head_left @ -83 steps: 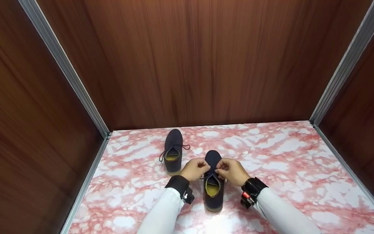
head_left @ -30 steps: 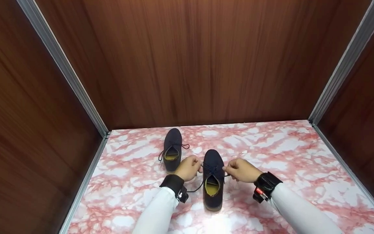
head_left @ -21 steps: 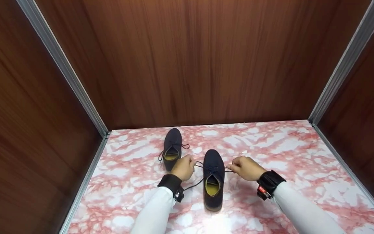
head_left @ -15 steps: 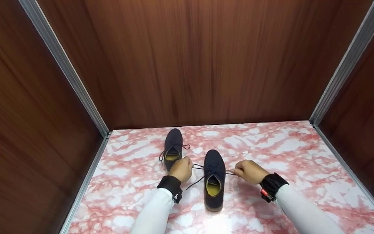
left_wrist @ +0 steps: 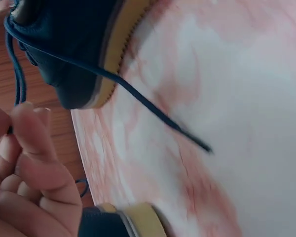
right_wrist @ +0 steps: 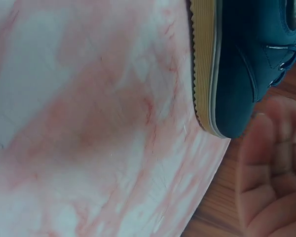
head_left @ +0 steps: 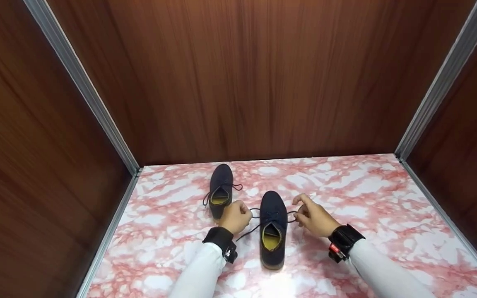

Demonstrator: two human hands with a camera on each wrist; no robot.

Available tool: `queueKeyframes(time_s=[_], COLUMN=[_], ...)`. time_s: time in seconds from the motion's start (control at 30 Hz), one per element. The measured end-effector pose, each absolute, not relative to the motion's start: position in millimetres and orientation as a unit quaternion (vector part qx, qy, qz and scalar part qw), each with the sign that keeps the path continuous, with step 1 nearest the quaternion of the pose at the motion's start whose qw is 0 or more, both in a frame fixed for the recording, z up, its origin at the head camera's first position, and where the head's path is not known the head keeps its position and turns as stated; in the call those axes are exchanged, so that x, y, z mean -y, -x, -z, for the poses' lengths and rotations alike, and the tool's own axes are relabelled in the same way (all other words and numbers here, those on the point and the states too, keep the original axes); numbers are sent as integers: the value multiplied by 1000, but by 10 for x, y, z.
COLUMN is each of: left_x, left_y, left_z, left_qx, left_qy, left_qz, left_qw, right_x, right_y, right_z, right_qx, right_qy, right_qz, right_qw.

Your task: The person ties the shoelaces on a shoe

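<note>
A dark navy lace-up shoe (head_left: 272, 203) with a yellow insole stands upright between my hands, toe pointing away. To its left, my left hand (head_left: 235, 217) pinches a loop of the shoelace (left_wrist: 20, 89) between thumb and forefinger. A loose lace end (left_wrist: 148, 102) hangs below that hand. On the other side, my right hand (head_left: 315, 217) has its forefinger lifted and thumb apart, beside another lace loop (head_left: 291, 212). Its fingers (right_wrist: 259, 140) look relaxed in the right wrist view, where the lace shows only at the edge.
A matching shoe (head_left: 221, 176) with a tied lace stands farther back on the left, partly behind my left hand. The pink-and-white marbled surface (head_left: 362, 207) is bounded by brown wood-look panels (head_left: 238, 82) and grey metal edge strips (head_left: 437, 203).
My hands moved from close together over the laces to either side, drawing out loops. Since then my right fingers have spread off their loop, and my left hand has eased slightly back toward the shoe.
</note>
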State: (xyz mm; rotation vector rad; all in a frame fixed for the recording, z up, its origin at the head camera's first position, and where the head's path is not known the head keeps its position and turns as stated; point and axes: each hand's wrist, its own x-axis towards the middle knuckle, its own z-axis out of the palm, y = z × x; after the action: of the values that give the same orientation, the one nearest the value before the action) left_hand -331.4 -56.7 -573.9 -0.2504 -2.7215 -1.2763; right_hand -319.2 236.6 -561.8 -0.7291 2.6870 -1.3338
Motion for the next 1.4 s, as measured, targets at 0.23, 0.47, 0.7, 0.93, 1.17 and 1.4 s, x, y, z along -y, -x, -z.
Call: queueKeyframes(time_s=[0.23, 0.47, 0.7, 0.93, 1.17, 1.4], left_x=[518, 525, 555, 580, 613, 601], left_y=[3312, 3312, 3305, 3288, 3263, 3257], left_z=[5644, 5625, 5639, 5624, 5591, 5585], left_qx=[862, 853, 874, 887, 912, 919], left_qy=[82, 96, 82, 72, 81, 68], left_qz=[500, 512, 478, 457, 402, 389], left_qw=[6, 11, 12, -11, 0, -24], right_x=[-2365, -2391, -2402, -2373, -2392, -2429], right_y=[3185, 3177, 3142, 3129, 3099, 3074], right_z=[5574, 5582, 5626, 5670, 5676, 5703], right_qx=[-890, -906, -902, -937, -959, -961], right_qy=[295, 250, 148, 90, 75, 53], right_qz=[347, 338, 405, 331, 230, 201], right_qw=[-35, -37, -14, -71, -144, -183])
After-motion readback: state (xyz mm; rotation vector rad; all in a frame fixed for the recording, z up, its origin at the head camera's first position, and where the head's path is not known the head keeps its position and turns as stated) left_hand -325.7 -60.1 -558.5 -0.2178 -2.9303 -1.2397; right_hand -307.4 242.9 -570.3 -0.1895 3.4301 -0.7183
